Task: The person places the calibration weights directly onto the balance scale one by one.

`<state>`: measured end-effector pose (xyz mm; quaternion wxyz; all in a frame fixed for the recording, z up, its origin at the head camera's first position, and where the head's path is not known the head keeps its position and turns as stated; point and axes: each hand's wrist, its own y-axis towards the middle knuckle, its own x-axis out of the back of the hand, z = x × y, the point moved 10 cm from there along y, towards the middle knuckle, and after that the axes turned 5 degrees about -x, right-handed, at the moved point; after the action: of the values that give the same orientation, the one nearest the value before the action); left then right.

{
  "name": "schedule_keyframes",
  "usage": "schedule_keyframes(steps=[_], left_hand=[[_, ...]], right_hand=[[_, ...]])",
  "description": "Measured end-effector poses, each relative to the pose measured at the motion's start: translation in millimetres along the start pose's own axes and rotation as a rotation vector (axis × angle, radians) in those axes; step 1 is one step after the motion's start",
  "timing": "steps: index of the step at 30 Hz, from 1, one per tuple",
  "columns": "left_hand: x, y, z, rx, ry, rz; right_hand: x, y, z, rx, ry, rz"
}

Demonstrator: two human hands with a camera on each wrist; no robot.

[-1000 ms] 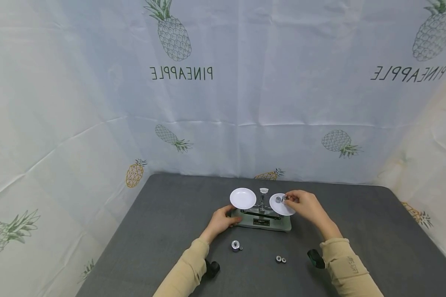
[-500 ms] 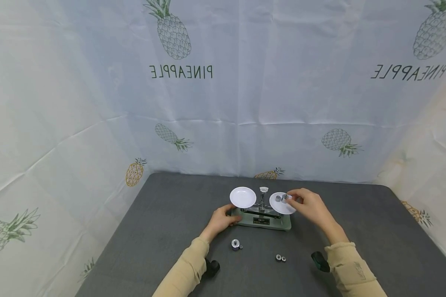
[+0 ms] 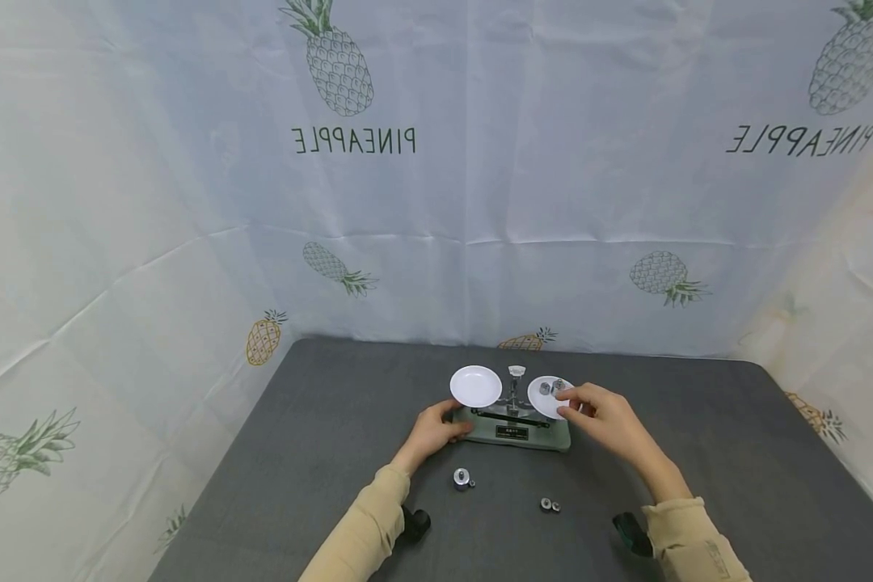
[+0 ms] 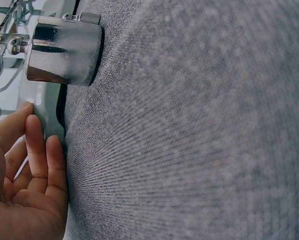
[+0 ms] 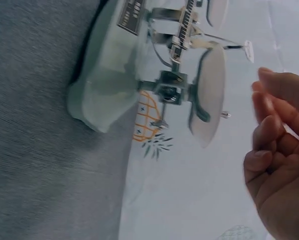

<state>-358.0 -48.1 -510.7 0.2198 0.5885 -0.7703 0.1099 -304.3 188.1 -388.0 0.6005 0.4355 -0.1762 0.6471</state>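
Note:
A pale green balance scale (image 3: 546, 438) stands on the dark table with two white pans. Against the left end of its base, my left hand (image 3: 429, 432) grips with thumb and fingers, seen close in the left wrist view. The left pan (image 3: 476, 386) is bare. On the right pan (image 3: 537, 403) sit two metal weights, a smaller one (image 3: 545, 389) and another with a knob (image 3: 558, 384). My right hand (image 3: 609, 416) hovers by the right pan's near edge. In the right wrist view its fingers are loosely bent, apart from the pan (image 5: 212, 90), holding nothing visible.
In front of the scale stand a large metal weight (image 3: 461, 478) with a tiny one (image 3: 472, 483) beside it. Two small weights (image 3: 546, 504) lie farther right. A pineapple-printed cloth (image 3: 436, 194) hangs behind the table (image 3: 320, 453).
My right hand has let go of the knobbed weight, which now sits on the right pan, and has drawn back towards me. The left hand stays on the scale's base.

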Motion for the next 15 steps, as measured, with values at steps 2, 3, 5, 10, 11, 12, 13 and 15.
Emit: schedule_keyframes(steps=[2, 3, 5, 10, 11, 12, 13, 15], left_hand=[[0.1, -0.2, -0.2, -0.003, 0.000, -0.002], [0.2, -0.2, -0.4, -0.004, -0.002, -0.002], [0.6, -0.2, -1.0, -0.004, 0.000, -0.005], [0.7, -0.7, -3.6, -0.009, 0.001, -0.007], [0.5, -0.9, -3.7, -0.009, -0.001, -0.006], [0.4, -1.2, -3.7, -0.007, -0.002, -0.005], [0.2, -1.5, -3.6, -0.006, -0.003, -0.004], [0.2, -1.8, -3.5, -0.009, -0.001, -0.003]], right_hand=[[-2.4, -5.5, 1.2, 0.020, 0.021, -0.009], [-3.9, -8.3, 1.8, 0.027, 0.035, -0.010], [-7.2, -13.7, 2.3, 0.032, 0.072, -0.006], [-13.6, -26.0, 4.7, 0.053, 0.135, 0.003], [-14.9, -28.4, 5.1, 0.061, 0.140, 0.006], [-16.7, -30.8, 5.1, 0.067, 0.143, 0.013], [-18.8, -33.2, 4.7, 0.070, 0.145, 0.022], [-23.7, -37.7, 3.2, 0.074, 0.151, 0.047]])
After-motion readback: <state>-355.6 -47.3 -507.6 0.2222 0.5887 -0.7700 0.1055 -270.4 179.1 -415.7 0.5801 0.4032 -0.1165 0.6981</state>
